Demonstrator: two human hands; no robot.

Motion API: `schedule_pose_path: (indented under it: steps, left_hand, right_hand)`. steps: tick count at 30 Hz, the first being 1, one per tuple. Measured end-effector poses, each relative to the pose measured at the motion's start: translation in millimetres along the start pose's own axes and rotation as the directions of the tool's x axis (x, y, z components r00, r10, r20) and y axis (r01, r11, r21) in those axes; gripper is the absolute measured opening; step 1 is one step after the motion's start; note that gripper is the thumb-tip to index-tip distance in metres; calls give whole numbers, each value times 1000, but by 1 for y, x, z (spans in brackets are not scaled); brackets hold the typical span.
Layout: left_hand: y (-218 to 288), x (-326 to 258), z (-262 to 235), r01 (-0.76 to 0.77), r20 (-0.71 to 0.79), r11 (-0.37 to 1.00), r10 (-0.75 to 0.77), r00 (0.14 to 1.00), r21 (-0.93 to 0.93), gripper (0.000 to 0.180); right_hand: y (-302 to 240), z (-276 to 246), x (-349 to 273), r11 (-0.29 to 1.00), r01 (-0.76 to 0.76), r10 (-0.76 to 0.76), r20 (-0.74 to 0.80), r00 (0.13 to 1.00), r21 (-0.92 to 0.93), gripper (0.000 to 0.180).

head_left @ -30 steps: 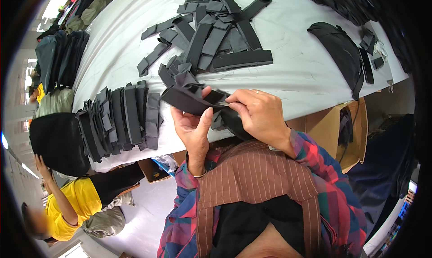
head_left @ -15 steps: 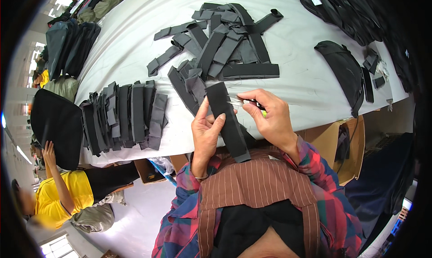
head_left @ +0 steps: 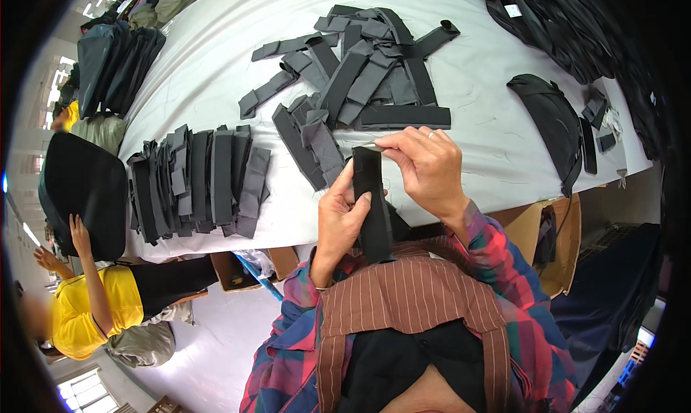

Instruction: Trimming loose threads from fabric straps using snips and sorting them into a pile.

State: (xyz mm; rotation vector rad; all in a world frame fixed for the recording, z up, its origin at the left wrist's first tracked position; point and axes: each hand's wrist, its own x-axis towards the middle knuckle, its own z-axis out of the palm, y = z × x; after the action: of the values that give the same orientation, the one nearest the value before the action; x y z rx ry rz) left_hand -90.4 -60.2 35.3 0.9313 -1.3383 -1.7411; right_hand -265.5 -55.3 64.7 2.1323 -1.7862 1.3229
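My left hand [head_left: 342,218] holds a black fabric strip [head_left: 374,211] upright at the table's near edge, thumb across its front and fingers behind. My right hand [head_left: 430,169], with a ring on one finger, is closed at the strip's top end. Small thread snips [head_left: 369,146] are mostly hidden in it; only a thin, pale metal tip shows against the strip's upper edge. Just beyond my hands lies a loose pile of similar black and dark grey strips [head_left: 360,74].
A row of stacked strips [head_left: 194,182] lies left on the white-covered table [head_left: 209,74]. At right are a curved black fabric piece [head_left: 543,118] and a dark phone-like slab [head_left: 588,145]. Cardboard boxes [head_left: 568,247] stand below. A person in yellow [head_left: 108,305] handles a black panel [head_left: 83,190].
My right hand has moved up and left to the strip's top end, covering most of the snips. The strip stands more upright. At left, the other person's second hand has come into view.
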Motion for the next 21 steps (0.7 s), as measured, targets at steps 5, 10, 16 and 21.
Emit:
schedule_pose_path:
  steps: [5,10,16,21]
  left_hand:
    - [0,-1,0,26,21,999,-25,999,-34,63]
    - [1,-2,-3,76,78,993,-69,995,-86,66]
    - [6,-4,-9,137,104,986,-127,986,-90,67]
    - [5,-4,-7,152,122,978,-134,983,-146,68]
  right_hand:
    - [-2,-3,3,993,-7,-6,110,994,121,10]
    - [10,-4,0,990,-34,14,145,989,134,10]
    - [8,-16,6,987,-2,-25,172,985,159,13]
    - [10,-15,5,988,27,-56,195,979,150,15]
